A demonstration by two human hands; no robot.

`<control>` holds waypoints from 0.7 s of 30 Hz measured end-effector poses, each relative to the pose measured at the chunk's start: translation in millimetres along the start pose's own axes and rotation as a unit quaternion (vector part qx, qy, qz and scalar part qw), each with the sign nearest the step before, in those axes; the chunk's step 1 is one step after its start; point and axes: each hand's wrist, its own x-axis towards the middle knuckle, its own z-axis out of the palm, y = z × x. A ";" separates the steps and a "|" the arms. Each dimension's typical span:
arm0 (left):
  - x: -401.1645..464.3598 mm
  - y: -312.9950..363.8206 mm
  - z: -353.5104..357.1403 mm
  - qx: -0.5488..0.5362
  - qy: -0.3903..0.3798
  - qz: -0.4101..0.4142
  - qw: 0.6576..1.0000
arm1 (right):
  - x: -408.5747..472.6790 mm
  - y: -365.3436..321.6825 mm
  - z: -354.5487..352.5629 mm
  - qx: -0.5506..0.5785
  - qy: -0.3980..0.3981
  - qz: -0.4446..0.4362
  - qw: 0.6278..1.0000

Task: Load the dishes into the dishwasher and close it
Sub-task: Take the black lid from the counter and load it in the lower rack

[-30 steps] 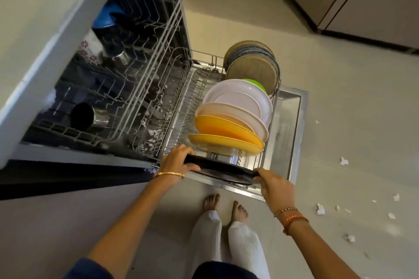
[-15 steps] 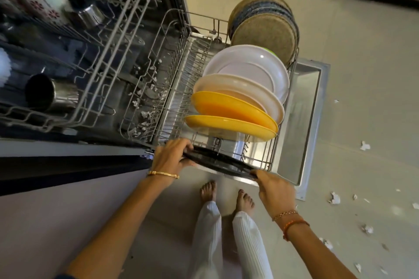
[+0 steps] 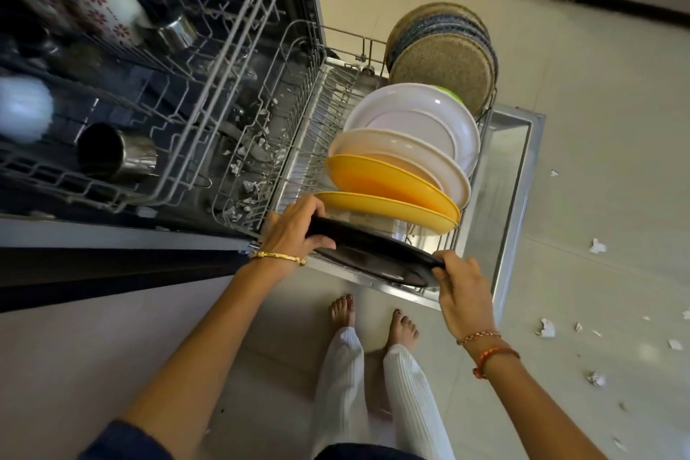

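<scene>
both hands logged by me: left hand [image 3: 295, 228] and right hand [image 3: 461, 289] each curled round the rim of one black plate [image 3: 373, 254], held at the front of the lower rack [image 3: 336, 112] over the open door [image 3: 511, 175]. floor [image 3: 597, 123] pale tile, paper scraps scattered. racked behind: two yellow plates [image 3: 388, 194], two white plates [image 3: 422, 131], speckled plates [image 3: 444, 67], number unclear. upper rack [image 3: 209, 97]: one steel cup [image 3: 115, 153], two floral mugs [image 3: 100, 0].

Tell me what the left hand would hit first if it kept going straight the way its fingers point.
Probably the nearest yellow plate. The left hand grips the black plate's left edge, fingers pointing toward the lower rack's plate row. Depth is unclear from above, so it might pass just beneath the rim.
</scene>
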 end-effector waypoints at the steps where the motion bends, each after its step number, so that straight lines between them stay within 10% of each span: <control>1: 0.6 -1.3 3.2 0.000 0.002 0.001 1.000 | -0.3 0.7 1.6 0.008 0.009 0.007 1.000; 7: 6.2 -4.8 35.7 0.098 -0.010 -0.034 0.995 | -7.3 27.4 31.5 0.003 -0.080 0.081 0.994; 21: -9.9 -7.1 56.8 0.126 0.110 0.123 0.978 | -9.4 19.9 31.7 0.049 0.066 0.002 0.997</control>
